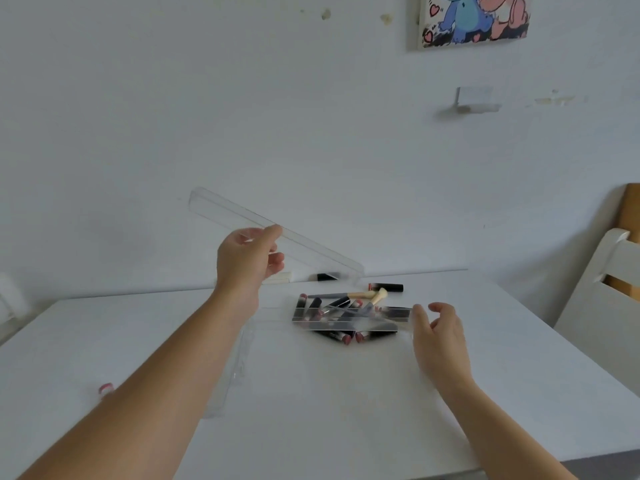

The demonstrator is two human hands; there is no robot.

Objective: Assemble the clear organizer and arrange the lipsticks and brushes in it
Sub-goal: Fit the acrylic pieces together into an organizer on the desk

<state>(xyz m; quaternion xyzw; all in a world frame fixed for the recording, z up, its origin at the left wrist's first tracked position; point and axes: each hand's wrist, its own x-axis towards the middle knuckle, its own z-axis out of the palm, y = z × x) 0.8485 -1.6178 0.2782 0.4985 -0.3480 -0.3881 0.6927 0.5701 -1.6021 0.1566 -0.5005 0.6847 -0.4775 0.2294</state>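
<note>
My left hand (247,261) holds a long clear organizer panel (228,211) up in the air, tilted from upper left down to the right. My right hand (438,329) has its fingers on the right end of another clear panel (346,318) that stands over the pile. Under and behind that panel lies a heap of black lipsticks (341,336) with pink ends and brushes (375,296) with pale handles. A further clear piece (239,368) lies flat on the white table (346,410), beside my left forearm.
A lone lipstick (386,287) lies behind the pile, another black one (327,277) and a pale item (278,278) near the wall. A small pink-topped object (105,388) sits at the left. A white chair (602,299) stands at the table's right.
</note>
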